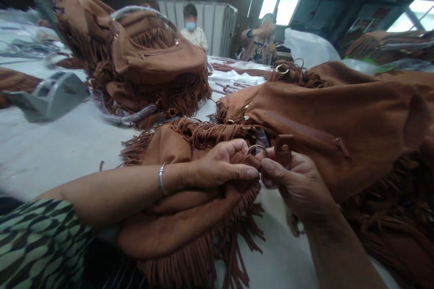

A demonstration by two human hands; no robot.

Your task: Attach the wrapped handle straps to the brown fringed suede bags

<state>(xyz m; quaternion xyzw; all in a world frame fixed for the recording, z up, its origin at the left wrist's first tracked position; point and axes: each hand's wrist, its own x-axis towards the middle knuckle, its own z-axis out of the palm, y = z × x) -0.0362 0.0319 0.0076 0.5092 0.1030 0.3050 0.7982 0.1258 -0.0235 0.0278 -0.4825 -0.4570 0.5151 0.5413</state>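
A brown fringed handbag (pixel 176 230) lies on the table in front of me, its fringe hanging toward the near side. My left hand (pixel 220 165) is closed at its top edge, thumb pressed on a brown strap tab beside a metal ring (pixel 257 148). From the other side, my right hand (pixel 291 176) pinches the same tab between thumb and fingertips. A darker brown leather strap end (pixel 284 148) with a round metal stud sticks up out of my right hand. The parts of the tab beneath my fingers are hidden.
A large brown bag (pixel 322 122) with a zip lies close on the right. Several fringed bags with wrapped handles are piled (pixel 152 63) at back left, near a grey tape dispenser (pixel 50 97). Two people (pixel 195 31) are across the white table (pixel 77 144).
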